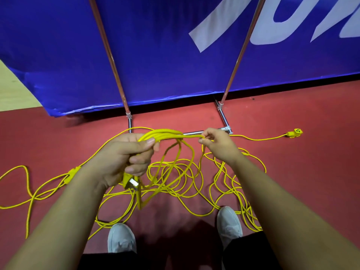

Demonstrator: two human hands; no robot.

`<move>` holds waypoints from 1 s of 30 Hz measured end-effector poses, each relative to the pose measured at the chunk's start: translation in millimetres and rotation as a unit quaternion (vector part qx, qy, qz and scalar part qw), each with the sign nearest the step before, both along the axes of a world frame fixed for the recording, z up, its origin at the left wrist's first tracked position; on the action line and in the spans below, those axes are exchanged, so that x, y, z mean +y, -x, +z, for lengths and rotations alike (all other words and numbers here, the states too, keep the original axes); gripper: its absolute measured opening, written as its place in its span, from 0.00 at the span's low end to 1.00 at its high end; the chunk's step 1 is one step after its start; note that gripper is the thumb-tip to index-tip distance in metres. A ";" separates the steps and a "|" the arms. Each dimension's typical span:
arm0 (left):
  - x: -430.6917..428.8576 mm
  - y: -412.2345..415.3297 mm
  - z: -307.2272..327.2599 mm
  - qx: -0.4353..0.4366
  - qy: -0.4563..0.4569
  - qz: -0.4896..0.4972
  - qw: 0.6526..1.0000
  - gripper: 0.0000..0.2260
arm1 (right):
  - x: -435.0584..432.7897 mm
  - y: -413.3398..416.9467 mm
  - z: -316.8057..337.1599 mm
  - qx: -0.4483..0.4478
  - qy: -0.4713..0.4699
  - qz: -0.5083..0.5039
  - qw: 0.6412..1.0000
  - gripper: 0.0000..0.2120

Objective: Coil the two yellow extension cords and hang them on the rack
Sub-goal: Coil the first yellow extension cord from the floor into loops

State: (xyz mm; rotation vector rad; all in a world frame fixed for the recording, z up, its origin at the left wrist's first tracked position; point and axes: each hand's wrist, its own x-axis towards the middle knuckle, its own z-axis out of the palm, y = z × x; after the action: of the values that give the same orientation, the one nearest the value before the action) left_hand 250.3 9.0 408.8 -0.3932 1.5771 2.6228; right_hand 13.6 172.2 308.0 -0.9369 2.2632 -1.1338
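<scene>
We are gripping the coil [165, 133] in our left hand [124, 154], fingers curled round its loops, with a plug [132, 183] hanging just under the palm. Our right hand [218, 145] is pinching one strand at the coil's other end. The loose cord [175, 168] is lying tangled on the floor [292, 172] beneath both hands, trailing right past the rack [224, 115] to a socket [295, 132].
</scene>
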 end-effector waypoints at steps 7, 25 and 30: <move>-12.2 -6.6 13.6 0.120 -0.125 0.036 0.984 0.07 | 17.5 6.0 -35.1 -0.013 -0.202 -0.009 0.979 0.16; -0.5 3.6 -6.3 -0.083 0.196 0.080 0.974 0.07 | -17.8 -66.1 106.2 -0.263 -0.129 0.341 0.893 0.07; 5.0 5.3 -0.7 -0.063 0.100 0.065 0.991 0.08 | -17.4 -42.9 103.6 -0.281 0.103 0.201 0.933 0.06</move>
State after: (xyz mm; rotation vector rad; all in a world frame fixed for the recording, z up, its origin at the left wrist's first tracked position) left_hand 245.1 14.0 408.0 -0.6806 1.8363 2.4765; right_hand 56.6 154.8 411.6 -0.9441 1.4404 -1.2614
